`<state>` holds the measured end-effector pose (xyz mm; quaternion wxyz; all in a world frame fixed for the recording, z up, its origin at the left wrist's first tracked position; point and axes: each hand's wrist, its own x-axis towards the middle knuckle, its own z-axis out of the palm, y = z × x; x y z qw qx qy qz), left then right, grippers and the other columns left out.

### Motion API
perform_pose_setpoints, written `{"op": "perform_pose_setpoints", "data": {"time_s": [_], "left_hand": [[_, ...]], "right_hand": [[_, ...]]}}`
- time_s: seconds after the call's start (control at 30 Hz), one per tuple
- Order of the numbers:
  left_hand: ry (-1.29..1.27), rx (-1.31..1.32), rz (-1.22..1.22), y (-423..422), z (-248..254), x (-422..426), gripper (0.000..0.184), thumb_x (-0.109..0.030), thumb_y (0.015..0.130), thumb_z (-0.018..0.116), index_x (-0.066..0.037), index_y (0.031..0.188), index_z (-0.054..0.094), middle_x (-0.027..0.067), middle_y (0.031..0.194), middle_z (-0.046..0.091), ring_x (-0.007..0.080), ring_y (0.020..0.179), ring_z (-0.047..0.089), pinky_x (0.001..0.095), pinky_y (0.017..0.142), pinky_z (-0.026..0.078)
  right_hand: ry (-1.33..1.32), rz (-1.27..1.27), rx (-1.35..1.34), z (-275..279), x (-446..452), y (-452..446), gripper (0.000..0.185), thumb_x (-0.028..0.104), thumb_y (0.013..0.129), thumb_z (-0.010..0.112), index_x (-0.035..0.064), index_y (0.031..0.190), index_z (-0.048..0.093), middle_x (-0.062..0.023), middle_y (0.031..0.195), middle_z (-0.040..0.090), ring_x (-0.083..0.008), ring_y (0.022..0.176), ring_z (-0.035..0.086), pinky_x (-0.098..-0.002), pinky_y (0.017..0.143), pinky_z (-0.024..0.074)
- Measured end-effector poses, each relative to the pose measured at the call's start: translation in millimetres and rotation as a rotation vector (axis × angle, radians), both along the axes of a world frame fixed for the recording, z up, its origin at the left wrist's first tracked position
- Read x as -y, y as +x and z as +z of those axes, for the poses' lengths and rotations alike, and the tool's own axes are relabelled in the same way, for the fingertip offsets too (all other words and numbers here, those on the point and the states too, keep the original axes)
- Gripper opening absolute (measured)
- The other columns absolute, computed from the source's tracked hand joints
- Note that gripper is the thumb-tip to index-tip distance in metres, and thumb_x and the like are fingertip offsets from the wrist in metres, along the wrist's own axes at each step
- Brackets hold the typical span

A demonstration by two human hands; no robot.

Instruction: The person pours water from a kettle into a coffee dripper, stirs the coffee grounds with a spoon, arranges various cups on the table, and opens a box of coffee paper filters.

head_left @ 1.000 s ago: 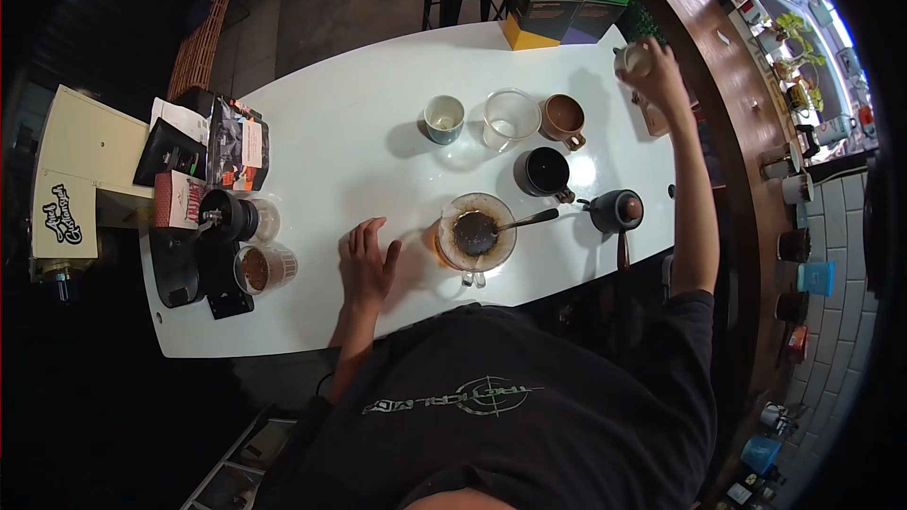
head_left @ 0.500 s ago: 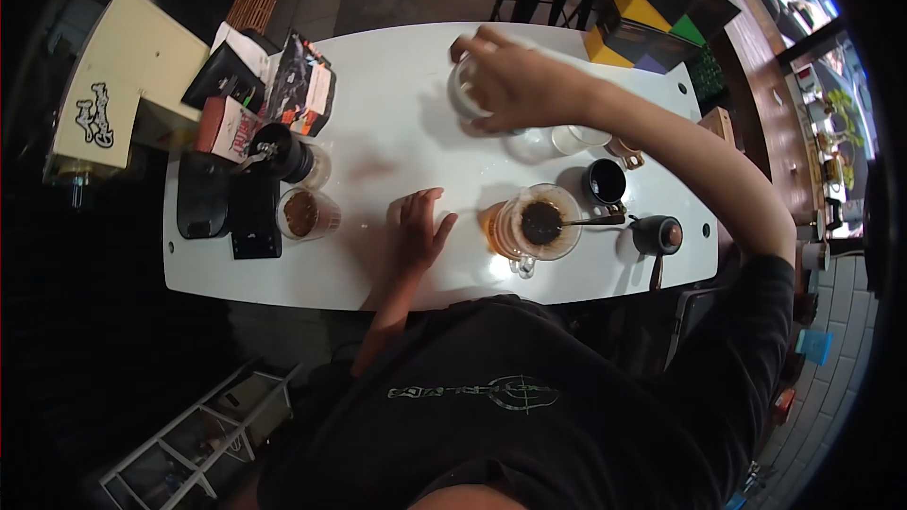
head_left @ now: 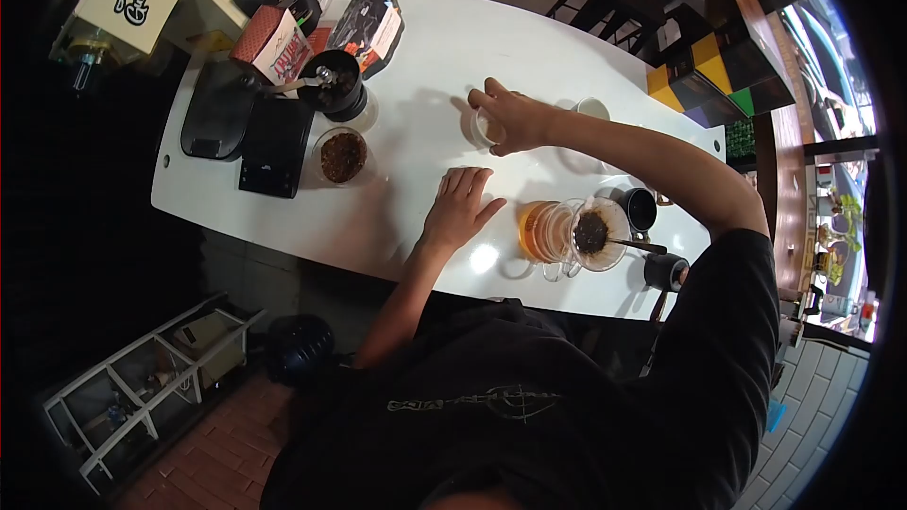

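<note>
My right hand (head_left: 512,120) reaches across the white table with its fingers wrapped round a small pale cup (head_left: 486,128), whose far side they partly hide. Nearer to me, my left hand (head_left: 458,208) rests on the table with fingers stretched out, holding nothing. Right of it stands a glass server (head_left: 540,230) with amber liquid. On the server sits a dripper (head_left: 614,227) with a paper filter and wet coffee grounds (head_left: 592,231); a dark-handled spoon (head_left: 638,246) extends from it.
At left are a glass of ground coffee (head_left: 342,156), a hand grinder (head_left: 335,85), a black scale (head_left: 276,151) and coffee bags (head_left: 368,24). On the right stand a white cup (head_left: 592,109), a black cup (head_left: 640,209) and a dark pot (head_left: 665,272). Boxes (head_left: 723,71) line the far right.
The camera view has turned and shifted. My right hand has brought the pale cup nearer to my left hand. My left hand stays on the table with its fingers out.
</note>
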<state>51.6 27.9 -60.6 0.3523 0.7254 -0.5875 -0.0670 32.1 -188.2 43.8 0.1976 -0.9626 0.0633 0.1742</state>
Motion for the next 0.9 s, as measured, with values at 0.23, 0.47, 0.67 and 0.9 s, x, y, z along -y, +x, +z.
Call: {"op": "perform_pose_setpoints", "data": {"time_s": [0.23, 0.47, 0.67, 0.9], "left_hand": [[0.005, 0.027, -0.006, 0, -1, 0, 0.049, -0.035, 0.093, 0.065, -0.002, 0.127, 0.050, 0.0135, 0.122, 0.056, 0.0320, 0.114, 0.051, 0.0450, 0.100, 0.041], [-0.029, 0.005, -0.009, 0, -3, 3, 0.047, -0.036, 0.095, 0.063, -0.002, 0.126, 0.053, 0.0153, 0.120, 0.058, 0.0342, 0.114, 0.053, 0.0466, 0.100, 0.041], [-0.045, -0.024, -0.035, -1, -5, 3, 0.047, -0.037, 0.096, 0.061, -0.001, 0.126, 0.053, 0.0169, 0.118, 0.060, 0.0371, 0.113, 0.054, 0.0482, 0.100, 0.041], [0.028, -0.046, -0.024, -5, 6, -3, 0.047, -0.038, 0.099, 0.057, -0.002, 0.128, 0.052, 0.0185, 0.122, 0.059, 0.0382, 0.118, 0.054, 0.0491, 0.105, 0.040]], "right_hand": [[0.009, 0.012, -0.047, -10, 4, 8, 0.090, 0.019, 0.065, 0.086, 0.0128, 0.138, 0.033, -0.0186, 0.126, 0.041, -0.0434, 0.112, 0.061, -0.0499, 0.096, 0.0548], [-0.100, 0.098, -0.063, -22, 1, 11, 0.104, 0.027, 0.065, 0.088, 0.0180, 0.149, 0.026, -0.0202, 0.142, 0.036, -0.0435, 0.120, 0.056, -0.0517, 0.102, 0.0489], [-0.193, -0.052, 0.225, 80, 21, 11, 0.077, 0.040, 0.082, 0.079, 0.0156, 0.140, 0.036, -0.0203, 0.137, 0.036, -0.0484, 0.111, 0.059, -0.0534, 0.094, 0.0510], [-0.367, -0.531, 0.586, 256, 82, -191, 0.044, 0.033, 0.096, 0.067, 0.0097, 0.133, 0.057, -0.0137, 0.120, 0.068, -0.0207, 0.102, 0.070, -0.0352, 0.093, 0.0561]]}}
